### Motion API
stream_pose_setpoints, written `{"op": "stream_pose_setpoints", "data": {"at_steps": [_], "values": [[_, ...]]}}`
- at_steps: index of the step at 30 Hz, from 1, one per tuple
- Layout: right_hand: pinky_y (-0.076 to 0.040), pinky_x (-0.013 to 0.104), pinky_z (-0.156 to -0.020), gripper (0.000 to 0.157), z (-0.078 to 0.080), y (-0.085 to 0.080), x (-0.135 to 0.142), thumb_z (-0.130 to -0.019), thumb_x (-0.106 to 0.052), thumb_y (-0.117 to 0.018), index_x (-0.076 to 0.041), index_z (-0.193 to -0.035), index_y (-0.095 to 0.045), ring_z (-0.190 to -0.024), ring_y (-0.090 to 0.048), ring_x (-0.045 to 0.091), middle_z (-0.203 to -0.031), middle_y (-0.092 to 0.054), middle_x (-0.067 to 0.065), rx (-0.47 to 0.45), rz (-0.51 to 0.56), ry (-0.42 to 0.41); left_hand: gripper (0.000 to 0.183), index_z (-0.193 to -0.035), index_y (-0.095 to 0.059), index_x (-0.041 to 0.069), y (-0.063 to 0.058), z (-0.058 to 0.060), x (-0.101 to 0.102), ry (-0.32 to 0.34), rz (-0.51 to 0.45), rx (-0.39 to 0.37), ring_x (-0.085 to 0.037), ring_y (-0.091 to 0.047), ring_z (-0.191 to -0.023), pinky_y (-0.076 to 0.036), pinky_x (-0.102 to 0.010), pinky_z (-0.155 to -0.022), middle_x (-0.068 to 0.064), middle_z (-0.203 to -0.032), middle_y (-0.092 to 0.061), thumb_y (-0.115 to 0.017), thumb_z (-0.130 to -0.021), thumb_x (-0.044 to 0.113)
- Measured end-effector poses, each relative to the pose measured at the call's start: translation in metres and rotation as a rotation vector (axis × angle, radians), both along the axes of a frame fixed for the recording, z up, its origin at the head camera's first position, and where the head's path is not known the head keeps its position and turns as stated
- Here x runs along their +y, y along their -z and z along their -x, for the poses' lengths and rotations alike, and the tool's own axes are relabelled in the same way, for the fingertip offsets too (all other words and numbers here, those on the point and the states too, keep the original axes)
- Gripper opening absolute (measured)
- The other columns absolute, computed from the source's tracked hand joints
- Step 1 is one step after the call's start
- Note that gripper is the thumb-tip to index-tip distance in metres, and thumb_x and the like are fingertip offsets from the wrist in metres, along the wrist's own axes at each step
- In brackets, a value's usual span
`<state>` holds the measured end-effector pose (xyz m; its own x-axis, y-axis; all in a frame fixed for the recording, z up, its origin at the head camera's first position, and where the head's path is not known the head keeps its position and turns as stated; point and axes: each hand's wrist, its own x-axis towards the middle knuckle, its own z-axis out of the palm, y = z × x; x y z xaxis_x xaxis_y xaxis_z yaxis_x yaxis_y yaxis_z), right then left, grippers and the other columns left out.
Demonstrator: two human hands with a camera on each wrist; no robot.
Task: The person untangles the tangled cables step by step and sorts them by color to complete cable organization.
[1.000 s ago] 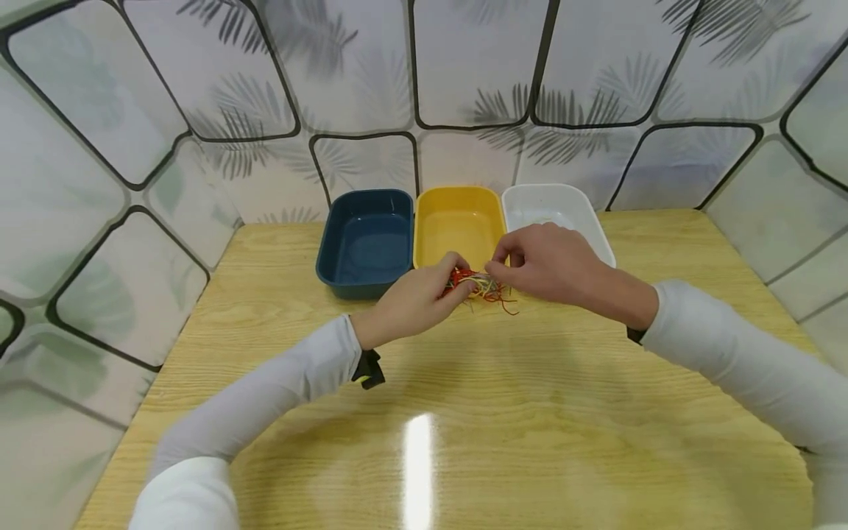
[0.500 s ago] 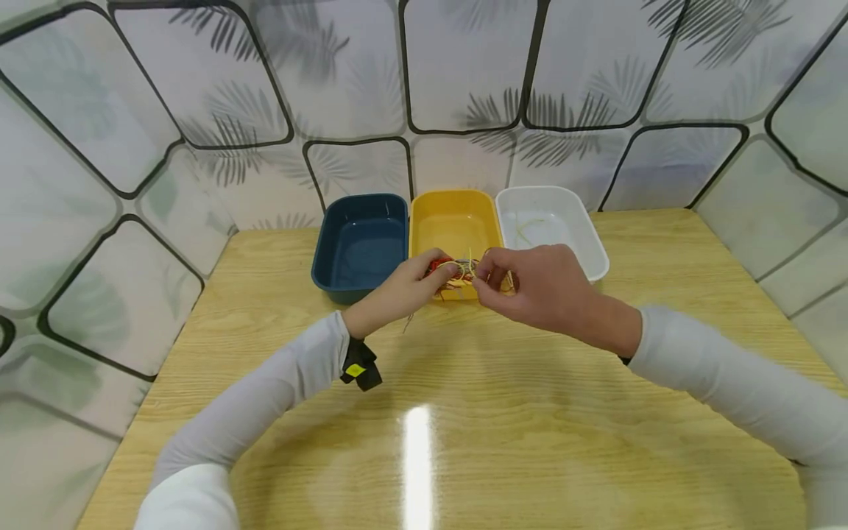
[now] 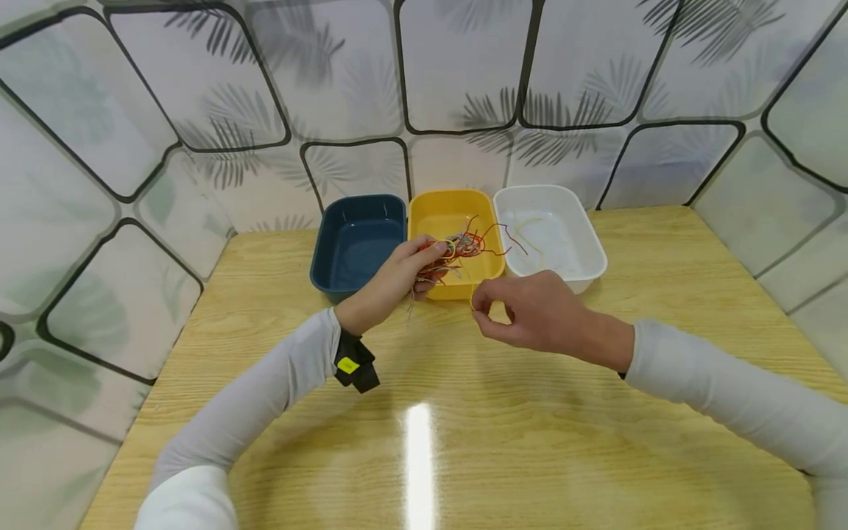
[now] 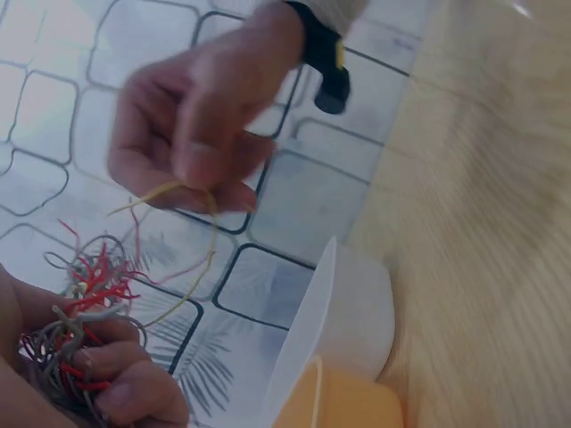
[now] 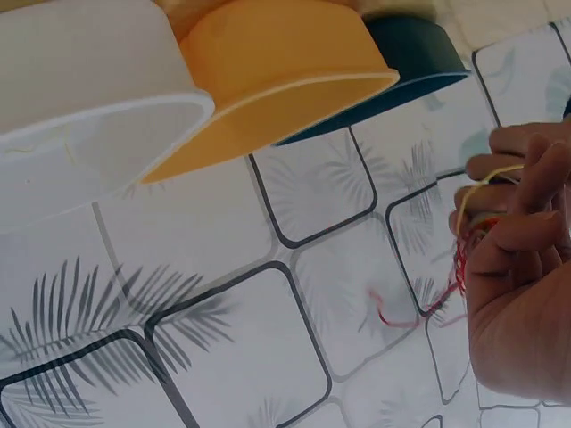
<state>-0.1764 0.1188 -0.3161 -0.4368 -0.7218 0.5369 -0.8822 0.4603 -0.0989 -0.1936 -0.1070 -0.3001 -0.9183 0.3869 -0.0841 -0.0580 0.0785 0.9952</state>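
My left hand (image 3: 394, 280) grips a tangled bundle of thin wires (image 3: 467, 244), mostly red and grey with some yellow, above the yellow box (image 3: 457, 291). Loose red ends stick out to the right, over the rim of the white box. Thumb and forefinger of my right hand (image 3: 536, 313) pinch a yellow wire (image 4: 212, 234), which in the left wrist view curves down toward the bundle. The right hand is in front of the white box (image 3: 583, 269), lower than the left in the head view. Inside that box lie a few pale yellow wires (image 5: 64, 143).
A dark blue box (image 3: 321, 258) stands left of the yellow one, so three boxes form a row at the back of the wooden table (image 3: 517, 434). Close behind them rises a patterned curtain (image 3: 464, 81) that also encloses both sides.
The hands have moved apart: the right hand came lower, drawing the yellow wire, while the left shifted slightly left with the bundle. Red ends now spread out. The head view has turned a little.
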Motion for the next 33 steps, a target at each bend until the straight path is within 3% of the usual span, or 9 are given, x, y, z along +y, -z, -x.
{"op": "stream_pose_setpoints", "data": {"at_steps": [6,8,12,16,20,22,25,28,33], "values": [[-0.033,0.021,-0.044,0.006,0.017,0.02,0.013,-0.086,-0.032,-0.058,-0.028,-0.09,-0.056,-0.05,-0.037,-0.003,-0.072,-0.051,-0.021,-0.149,-0.066,0.08,0.035,-0.105,-0.04,0.006,-0.001,-0.001,0.0,0.022,-0.122,-0.063,-0.017,-0.029,-0.055,-0.027,-0.028,-0.054,-0.007,-0.079,-0.044,-0.049,-0.094,0.038],[-0.035,0.024,-0.046,0.006,0.024,0.024,0.018,-0.088,-0.034,-0.058,-0.029,-0.092,-0.056,-0.05,-0.041,0.0,-0.074,-0.053,-0.019,-0.282,-0.042,0.111,0.034,-0.105,-0.041,0.007,-0.001,-0.003,0.0,0.04,-0.128,-0.065,-0.017,-0.029,-0.055,-0.027,-0.028,-0.054,-0.006,-0.079,-0.043,-0.049,-0.094,0.038],[-0.042,0.03,-0.051,0.011,0.035,0.025,0.025,-0.088,-0.033,-0.061,-0.024,-0.092,-0.059,-0.052,-0.051,0.014,-0.083,-0.061,-0.006,-0.642,0.106,0.111,0.033,-0.104,-0.042,0.008,0.0,-0.008,0.0,0.117,-0.111,-0.028,-0.018,-0.031,-0.057,-0.027,-0.029,-0.056,-0.007,-0.078,-0.043,-0.051,-0.093,0.038],[-0.045,0.034,-0.053,0.021,0.046,0.023,0.031,-0.086,-0.032,-0.063,-0.014,-0.096,-0.061,-0.056,-0.054,0.024,-0.09,-0.063,0.004,-0.837,0.23,0.118,0.035,-0.105,-0.043,0.009,0.004,-0.012,-0.001,0.244,-0.033,0.107,-0.022,-0.04,-0.064,-0.028,-0.028,-0.056,-0.011,-0.084,-0.047,-0.049,-0.093,0.042],[-0.045,0.037,-0.056,0.027,0.058,0.015,0.038,-0.086,-0.034,-0.063,-0.011,-0.1,-0.061,-0.058,-0.054,0.026,-0.096,-0.064,0.007,-0.886,0.328,0.148,0.03,-0.106,-0.043,0.01,0.007,-0.015,0.0,0.385,0.035,0.262,-0.03,-0.04,-0.068,-0.03,-0.029,-0.057,-0.015,-0.087,-0.047,-0.046,-0.096,0.038],[-0.045,0.039,-0.057,0.028,0.063,0.008,0.041,-0.086,-0.034,-0.062,-0.01,-0.101,-0.062,-0.059,-0.053,0.025,-0.098,-0.064,0.008,-0.89,0.381,0.156,0.026,-0.106,-0.043,0.01,0.008,-0.015,0.0,0.424,0.064,0.336,-0.029,-0.043,-0.071,-0.034,-0.031,-0.059,-0.013,-0.087,-0.048,-0.045,-0.097,0.034],[-0.045,0.036,-0.058,0.027,0.067,-0.005,0.044,-0.087,-0.033,-0.062,-0.009,-0.1,-0.061,-0.059,-0.052,0.025,-0.098,-0.065,0.007,-0.86,0.439,0.152,0.02,-0.106,-0.044,0.012,0.012,-0.015,0.001,0.438,0.123,0.449,-0.021,-0.046,-0.073,-0.038,-0.033,-0.064,-0.009,-0.086,-0.05,-0.045,-0.097,0.03],[-0.042,0.032,-0.051,0.026,0.067,-0.018,0.044,-0.087,-0.03,-0.061,-0.007,-0.1,-0.06,-0.061,-0.054,0.024,-0.1,-0.065,0.007,-0.855,0.494,0.107,0.018,-0.106,-0.044,0.018,0.017,-0.014,0.001,0.408,0.258,0.587,-0.013,-0.046,-0.067,-0.038,-0.031,-0.06,-0.001,-0.081,-0.052,-0.045,-0.097,0.034],[-0.046,0.029,-0.053,0.024,0.061,-0.034,0.042,-0.09,-0.018,-0.058,0.002,-0.103,-0.052,-0.08,-0.063,0.025,-0.108,-0.063,0.015,-0.949,0.643,-0.084,0.024,-0.109,-0.041,0.022,0.023,-0.012,0.003,0.359,0.508,0.808,-0.004,-0.043,-0.055,-0.036,-0.026,-0.052,0.01,-0.073,-0.05,-0.042,-0.096,0.042]]}}
